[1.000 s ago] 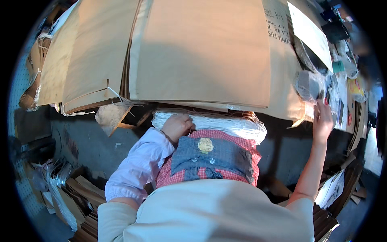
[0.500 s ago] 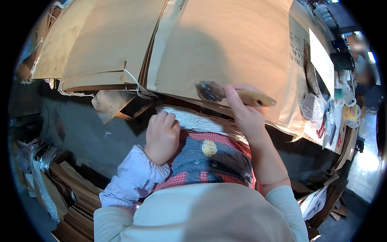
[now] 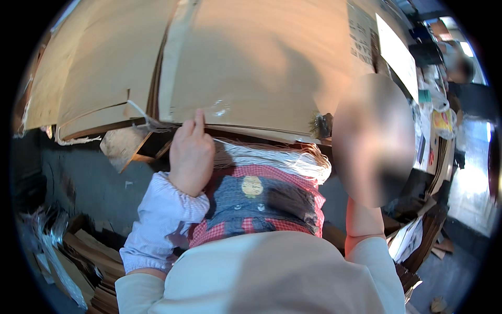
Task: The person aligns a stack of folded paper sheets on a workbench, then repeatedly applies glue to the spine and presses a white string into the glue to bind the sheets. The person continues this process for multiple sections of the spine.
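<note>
My left hand [image 3: 192, 156] rests at the near edge of a large brown paper sheet [image 3: 246, 63], at least one finger stretched out onto it and nothing visible in its grip. Just right of that fingertip lies a small shiny, wet-looking smear [image 3: 221, 109]. At the sheet's right near edge shows the dark bristle end of a brush [image 3: 321, 125]. A blurred patch covers my right hand [image 3: 372, 144] and the brush's handle, so its fingers are hidden; the brush sticks out from there. A bundle of white and brown strings [image 3: 272, 158] lies across my lap, above a red checked apron.
Another brown paper stack [image 3: 104, 68] lies to the left, with a white cord [image 3: 140, 111] at its corner. A wooden piece [image 3: 123, 146] juts out below. Clear plastic bags and a yellow-labelled package [image 3: 443, 123] sit at right. Flattened cardboard [image 3: 91, 256] is stacked lower left.
My left hand has moved up from above my lap onto the paper's edge, a finger extending. My right hand has gone right with the brush. The shiny smear now shows.
</note>
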`<state>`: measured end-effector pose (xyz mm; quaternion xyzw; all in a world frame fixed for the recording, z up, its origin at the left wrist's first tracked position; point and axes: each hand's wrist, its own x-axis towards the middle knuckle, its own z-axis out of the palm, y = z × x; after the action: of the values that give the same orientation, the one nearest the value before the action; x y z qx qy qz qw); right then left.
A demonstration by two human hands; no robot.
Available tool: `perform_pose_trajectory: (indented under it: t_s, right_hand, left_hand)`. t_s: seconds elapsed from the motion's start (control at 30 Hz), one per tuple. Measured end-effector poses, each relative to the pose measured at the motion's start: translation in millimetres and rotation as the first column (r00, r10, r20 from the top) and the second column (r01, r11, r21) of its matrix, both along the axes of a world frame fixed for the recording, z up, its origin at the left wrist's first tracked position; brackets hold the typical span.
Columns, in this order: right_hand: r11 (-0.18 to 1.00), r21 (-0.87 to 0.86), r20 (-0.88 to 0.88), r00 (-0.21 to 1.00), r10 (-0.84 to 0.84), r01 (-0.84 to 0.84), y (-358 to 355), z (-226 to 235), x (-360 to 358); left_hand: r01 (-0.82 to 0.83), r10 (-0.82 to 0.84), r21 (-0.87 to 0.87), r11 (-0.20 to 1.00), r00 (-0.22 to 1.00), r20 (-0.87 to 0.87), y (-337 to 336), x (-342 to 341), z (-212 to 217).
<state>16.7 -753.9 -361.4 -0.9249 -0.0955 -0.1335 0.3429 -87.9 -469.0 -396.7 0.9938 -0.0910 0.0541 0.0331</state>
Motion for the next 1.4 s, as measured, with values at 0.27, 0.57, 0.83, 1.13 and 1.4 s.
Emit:
perform_pose_trajectory:
  t_s: [0.27,0.57,0.83,1.13,1.4]
  right_hand:
    - [0.985,-0.166,0.061,0.997,-0.040,0.050,18,22,2]
    - [0.663,0.622,0.263,0.909,0.324,-0.416,107,-17,-27]
    - [0.957,0.288,-0.238,0.971,0.034,0.037,1,-5,-13]
    - [0.519,0.855,-0.117,0.974,0.196,-0.001,-65,37,2]
    - [0.731,-0.655,0.311,0.950,0.031,0.191,-195,0,21]
  left_hand:
    - [-0.022,0.022,-0.024,0.999,1.000,0.003,-1,-4,-1]
    - [0.012,-0.012,0.012,1.000,1.000,0.018,-4,-3,-2]
    - [-0.005,0.004,0.032,0.999,0.999,0.038,-8,-2,-4]
    - [-0.043,0.046,-0.076,0.996,0.998,0.035,-10,-10,3]
    - [-0.421,-0.145,-0.893,0.158,0.885,-0.443,11,-36,51]
